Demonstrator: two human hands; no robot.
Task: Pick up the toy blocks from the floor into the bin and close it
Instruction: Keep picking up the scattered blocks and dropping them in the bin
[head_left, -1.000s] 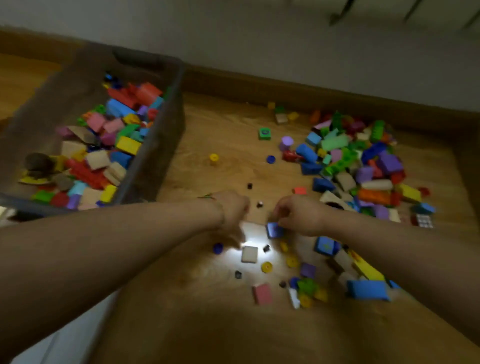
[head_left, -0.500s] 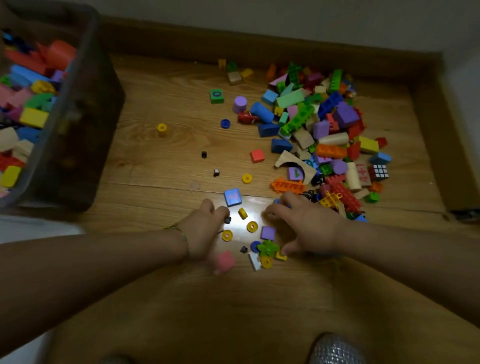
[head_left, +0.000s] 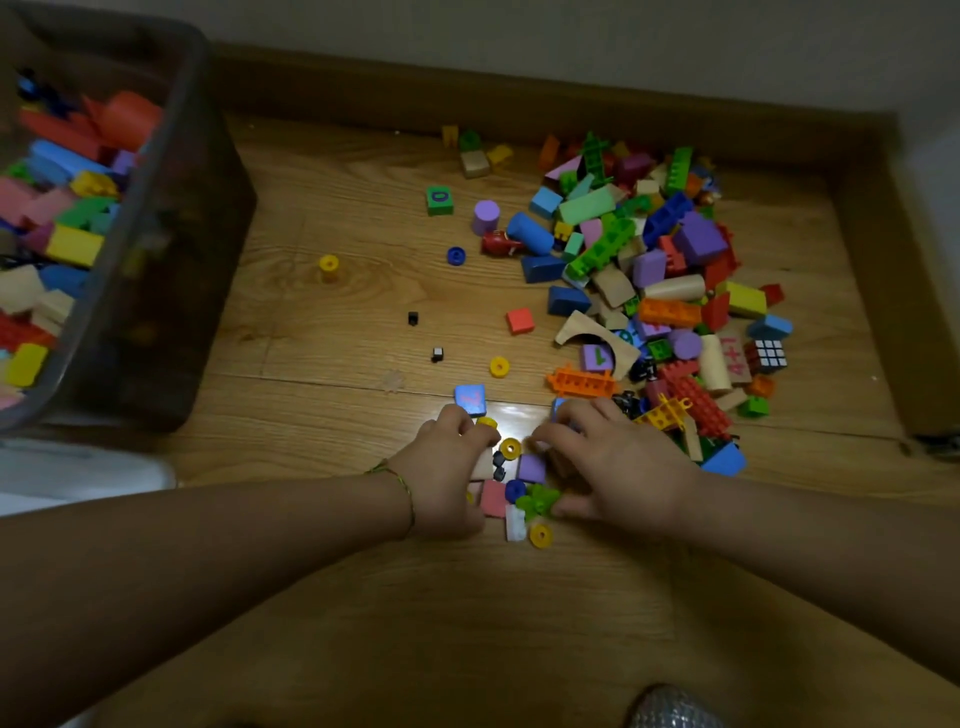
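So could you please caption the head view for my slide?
Both hands rake small blocks together beside the bin.

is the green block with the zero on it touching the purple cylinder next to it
Apart. The head view shows a strip of bare wood floor between the green zero block and the purple cylinder to its right.

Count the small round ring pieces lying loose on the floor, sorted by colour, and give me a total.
Yellow rings: 5, at, and one partly hidden by the left hand.
Blue rings: 2, at and.
Total: 7 visible; more may lie hidden under the hands or in the big pile.
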